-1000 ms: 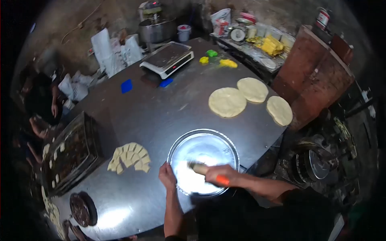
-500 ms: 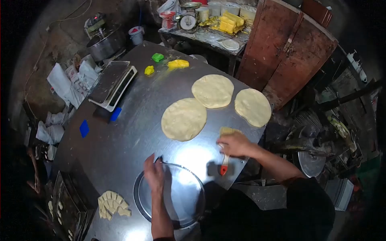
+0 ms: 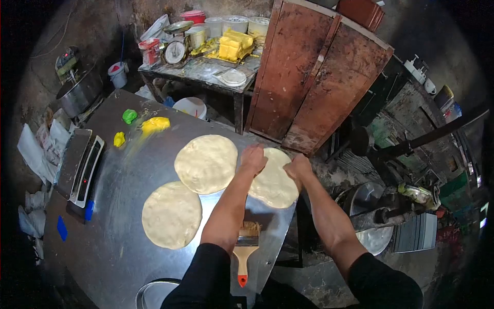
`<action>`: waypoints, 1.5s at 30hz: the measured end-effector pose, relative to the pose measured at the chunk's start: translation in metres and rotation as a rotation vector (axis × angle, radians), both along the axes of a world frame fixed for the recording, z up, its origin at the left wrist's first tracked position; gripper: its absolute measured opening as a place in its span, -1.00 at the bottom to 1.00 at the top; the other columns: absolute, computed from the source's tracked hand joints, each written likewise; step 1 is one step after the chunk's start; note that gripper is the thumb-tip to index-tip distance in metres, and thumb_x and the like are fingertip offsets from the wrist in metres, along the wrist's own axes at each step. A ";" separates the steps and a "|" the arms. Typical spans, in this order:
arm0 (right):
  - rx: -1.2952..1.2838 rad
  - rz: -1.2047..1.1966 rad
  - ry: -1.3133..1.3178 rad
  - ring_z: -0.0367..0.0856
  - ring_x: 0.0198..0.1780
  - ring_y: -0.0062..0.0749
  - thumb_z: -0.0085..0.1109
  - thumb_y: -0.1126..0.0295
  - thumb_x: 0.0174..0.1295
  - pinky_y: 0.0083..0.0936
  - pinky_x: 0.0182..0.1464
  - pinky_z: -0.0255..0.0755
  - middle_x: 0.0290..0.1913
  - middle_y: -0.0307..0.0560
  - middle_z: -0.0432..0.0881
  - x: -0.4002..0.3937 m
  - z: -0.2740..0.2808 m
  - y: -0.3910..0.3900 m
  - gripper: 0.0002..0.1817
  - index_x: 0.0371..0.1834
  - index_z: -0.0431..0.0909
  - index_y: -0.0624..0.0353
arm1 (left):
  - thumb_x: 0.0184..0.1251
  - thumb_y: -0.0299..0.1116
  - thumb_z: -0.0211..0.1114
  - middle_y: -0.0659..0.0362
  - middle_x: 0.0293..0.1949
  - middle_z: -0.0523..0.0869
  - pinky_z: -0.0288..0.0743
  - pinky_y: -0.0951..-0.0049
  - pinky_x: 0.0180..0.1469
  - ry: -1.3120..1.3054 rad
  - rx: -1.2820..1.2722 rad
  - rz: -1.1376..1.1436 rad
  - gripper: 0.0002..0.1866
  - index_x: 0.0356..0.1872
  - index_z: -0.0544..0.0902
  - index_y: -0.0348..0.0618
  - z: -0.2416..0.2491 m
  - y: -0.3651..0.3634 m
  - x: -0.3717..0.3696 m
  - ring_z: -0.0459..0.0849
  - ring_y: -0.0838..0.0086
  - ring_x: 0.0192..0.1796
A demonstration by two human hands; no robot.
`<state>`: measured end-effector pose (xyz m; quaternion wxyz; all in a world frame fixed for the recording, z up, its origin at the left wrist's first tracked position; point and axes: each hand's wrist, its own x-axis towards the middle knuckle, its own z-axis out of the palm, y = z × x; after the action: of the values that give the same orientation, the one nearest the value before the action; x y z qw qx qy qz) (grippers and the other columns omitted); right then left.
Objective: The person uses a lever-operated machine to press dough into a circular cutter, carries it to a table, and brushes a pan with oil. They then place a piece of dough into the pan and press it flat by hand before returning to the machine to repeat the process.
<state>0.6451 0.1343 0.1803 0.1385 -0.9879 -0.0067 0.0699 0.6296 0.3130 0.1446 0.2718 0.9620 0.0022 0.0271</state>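
Observation:
My left hand (image 3: pixel 254 158) is closed on the left edge of a flat, round piece of dough (image 3: pixel 274 180) near the table's far right corner. At that dough's right edge my right hand (image 3: pixel 299 168) grips too, its fingers curled and partly hidden. Two more dough rounds lie to the left: one dough round (image 3: pixel 207 164) beside my left hand, another dough round (image 3: pixel 172 215) nearer to me. Below my left forearm, a flat brush (image 3: pixel 244 252) with a wooden handle and red tip rests on the metal.
The metal table (image 3: pixel 123 206) holds a round pan (image 3: pixel 154 294) at its near edge, a scale (image 3: pixel 85 170) on the left, yellow dough (image 3: pixel 155 124) and a green lump (image 3: pixel 129 116). A rusty cabinet (image 3: pixel 314 77) stands behind the far corner, machinery (image 3: pixel 391 201) to the right.
My right hand has let go of the brush, which now lies on the table. My left hand has left the pan. Both hands have moved to the rightmost dough round; the view has swung right.

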 end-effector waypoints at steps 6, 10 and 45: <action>0.570 0.175 -0.105 0.62 -0.16 -0.33 0.37 0.26 -0.06 -0.48 -0.09 0.48 -0.14 -0.03 0.66 -0.037 0.039 -0.018 -0.56 -0.16 0.60 0.36 | 0.13 -0.24 0.29 0.00 0.06 0.62 0.40 0.24 0.18 -0.191 -0.501 -0.142 -0.60 -0.02 0.60 -0.19 0.024 0.020 -0.021 0.54 0.22 0.17; 1.304 -0.112 0.185 0.58 -0.10 -0.46 0.31 0.27 0.17 -0.48 -0.04 0.46 -0.11 -0.12 0.64 -0.047 0.007 -0.024 -0.62 -0.02 0.57 0.28 | 0.14 -0.14 0.34 0.08 0.04 0.62 0.43 0.29 0.10 0.445 -0.839 -0.043 -0.49 0.08 0.60 -0.19 -0.002 0.039 -0.001 0.53 0.41 0.14; 0.647 0.731 0.698 0.62 -0.19 -0.43 0.25 0.35 0.19 -0.47 -0.14 0.51 -0.13 -0.06 0.66 -0.479 -0.013 0.178 -0.65 0.00 0.56 0.30 | 0.24 -0.43 0.31 0.15 -0.19 0.67 0.61 0.43 -0.20 0.005 -1.350 0.901 -0.61 0.08 0.55 -0.31 0.008 0.132 -0.668 0.66 0.48 -0.25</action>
<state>0.1666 0.3122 0.1675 0.3932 -0.7479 -0.3211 0.4276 -0.0384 0.4453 0.1528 0.7566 0.4972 0.4059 0.1248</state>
